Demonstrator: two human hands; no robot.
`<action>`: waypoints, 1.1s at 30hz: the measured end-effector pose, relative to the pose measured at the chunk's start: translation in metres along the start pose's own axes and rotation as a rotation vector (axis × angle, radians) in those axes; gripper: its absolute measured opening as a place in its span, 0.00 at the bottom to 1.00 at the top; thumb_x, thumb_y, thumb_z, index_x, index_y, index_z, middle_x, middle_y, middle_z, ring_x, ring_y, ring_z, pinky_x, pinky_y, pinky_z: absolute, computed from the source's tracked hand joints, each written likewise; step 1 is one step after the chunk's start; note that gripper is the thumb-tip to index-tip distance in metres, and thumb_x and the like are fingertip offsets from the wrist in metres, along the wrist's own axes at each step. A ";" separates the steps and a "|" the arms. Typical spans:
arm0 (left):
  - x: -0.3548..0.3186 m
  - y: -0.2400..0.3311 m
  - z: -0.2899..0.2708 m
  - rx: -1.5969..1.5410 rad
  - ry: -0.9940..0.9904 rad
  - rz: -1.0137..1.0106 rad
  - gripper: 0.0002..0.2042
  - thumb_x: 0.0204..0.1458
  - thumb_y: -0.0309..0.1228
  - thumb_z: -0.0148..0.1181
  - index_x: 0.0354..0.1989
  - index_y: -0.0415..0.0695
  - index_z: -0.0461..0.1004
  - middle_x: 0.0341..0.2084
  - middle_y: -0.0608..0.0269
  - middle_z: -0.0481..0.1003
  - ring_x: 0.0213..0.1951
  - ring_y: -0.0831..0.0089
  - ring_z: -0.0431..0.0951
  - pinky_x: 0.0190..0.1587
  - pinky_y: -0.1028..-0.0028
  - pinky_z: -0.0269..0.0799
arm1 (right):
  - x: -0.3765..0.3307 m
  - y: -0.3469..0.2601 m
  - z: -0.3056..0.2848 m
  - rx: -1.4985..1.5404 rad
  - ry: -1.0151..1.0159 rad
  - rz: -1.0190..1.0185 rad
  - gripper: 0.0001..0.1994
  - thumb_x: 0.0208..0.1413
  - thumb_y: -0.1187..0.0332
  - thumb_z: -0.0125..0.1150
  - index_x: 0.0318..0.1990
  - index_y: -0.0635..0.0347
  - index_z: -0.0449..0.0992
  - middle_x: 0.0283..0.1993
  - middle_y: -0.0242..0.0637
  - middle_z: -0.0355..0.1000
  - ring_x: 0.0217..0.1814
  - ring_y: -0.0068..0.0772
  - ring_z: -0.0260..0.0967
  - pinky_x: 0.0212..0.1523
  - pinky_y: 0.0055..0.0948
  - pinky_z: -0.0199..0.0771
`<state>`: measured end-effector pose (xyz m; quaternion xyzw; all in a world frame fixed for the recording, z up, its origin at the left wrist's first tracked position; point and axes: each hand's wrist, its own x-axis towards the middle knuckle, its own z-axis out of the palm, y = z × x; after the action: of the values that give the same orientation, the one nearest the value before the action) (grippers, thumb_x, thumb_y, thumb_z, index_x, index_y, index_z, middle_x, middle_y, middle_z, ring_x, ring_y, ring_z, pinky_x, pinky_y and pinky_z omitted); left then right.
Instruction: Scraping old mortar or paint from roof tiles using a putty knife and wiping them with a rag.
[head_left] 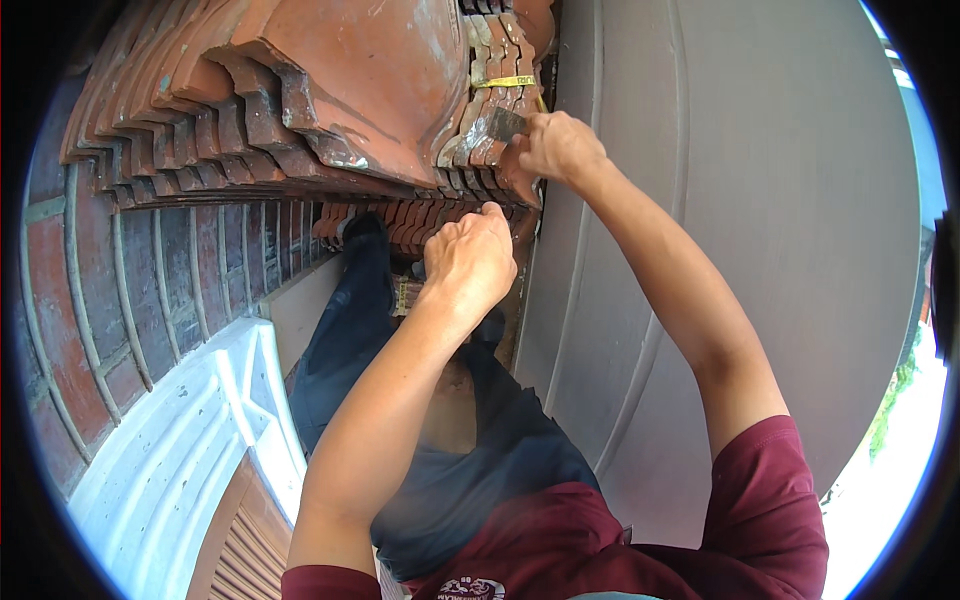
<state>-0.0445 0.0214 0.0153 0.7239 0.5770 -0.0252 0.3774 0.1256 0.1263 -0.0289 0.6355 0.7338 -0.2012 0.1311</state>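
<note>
Clay roof tiles (375, 80) stand packed in a row in front of me, orange-red with wavy edges. My right hand (563, 148) is closed at the right end of a narrower run of tiles (502, 52). From its fingers a small dark, flat, rectangular piece (507, 125) reaches over the tile edges; its exact kind is unclear. My left hand (468, 258) is closed just below the tiles' lower edge, knuckles up. Its fingertips are turned away, so what they hold, if anything, is hidden.
A yellow printed strap (505, 82) crosses the narrower tiles. More tiles (420, 225) lie lower down, beside my legs. Dark brickwork (190, 260) and a white moulded ledge (190, 430) are at left. A large grey panel (780, 200) rises close on the right.
</note>
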 end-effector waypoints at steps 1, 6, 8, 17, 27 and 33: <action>0.001 0.001 0.000 0.000 0.004 0.007 0.09 0.54 0.26 0.52 0.38 0.31 0.70 0.29 0.36 0.78 0.36 0.41 0.81 0.42 0.51 0.77 | 0.003 0.002 0.000 -0.003 0.006 0.004 0.19 0.58 0.56 0.53 0.45 0.62 0.79 0.40 0.58 0.78 0.47 0.60 0.76 0.50 0.49 0.77; 0.001 0.004 -0.001 -0.002 -0.010 0.012 0.10 0.53 0.25 0.53 0.39 0.30 0.70 0.29 0.36 0.78 0.37 0.40 0.81 0.42 0.51 0.77 | 0.012 0.003 -0.010 0.134 0.138 0.222 0.20 0.58 0.54 0.54 0.45 0.64 0.79 0.45 0.55 0.78 0.50 0.55 0.76 0.53 0.45 0.76; -0.001 0.004 0.001 -0.002 -0.017 0.008 0.10 0.53 0.25 0.53 0.39 0.30 0.70 0.29 0.36 0.78 0.37 0.40 0.81 0.42 0.51 0.77 | 0.011 0.002 -0.001 0.076 0.094 0.143 0.20 0.58 0.54 0.54 0.45 0.63 0.79 0.45 0.54 0.78 0.49 0.55 0.76 0.51 0.45 0.77; -0.003 0.006 0.000 -0.006 -0.021 0.006 0.11 0.52 0.25 0.53 0.40 0.30 0.71 0.29 0.35 0.78 0.37 0.41 0.81 0.43 0.51 0.76 | -0.003 -0.005 0.001 0.041 0.058 0.082 0.20 0.56 0.54 0.56 0.45 0.63 0.79 0.43 0.51 0.79 0.48 0.54 0.77 0.51 0.45 0.77; -0.002 0.004 0.000 0.000 -0.031 -0.005 0.12 0.50 0.24 0.55 0.41 0.31 0.71 0.31 0.36 0.79 0.39 0.41 0.81 0.45 0.52 0.76 | -0.027 -0.030 0.031 0.156 0.026 0.137 0.17 0.60 0.58 0.53 0.44 0.65 0.77 0.41 0.58 0.78 0.47 0.60 0.76 0.51 0.49 0.75; -0.005 0.003 -0.001 -0.001 -0.036 -0.017 0.11 0.51 0.24 0.52 0.41 0.30 0.71 0.31 0.35 0.79 0.39 0.41 0.81 0.45 0.51 0.76 | -0.023 -0.036 0.031 0.228 0.097 0.219 0.16 0.60 0.60 0.54 0.43 0.67 0.76 0.41 0.59 0.77 0.48 0.59 0.76 0.52 0.47 0.76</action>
<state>-0.0434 0.0178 0.0196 0.7182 0.5763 -0.0412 0.3878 0.0915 0.0873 -0.0416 0.7315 0.6379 -0.2367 0.0435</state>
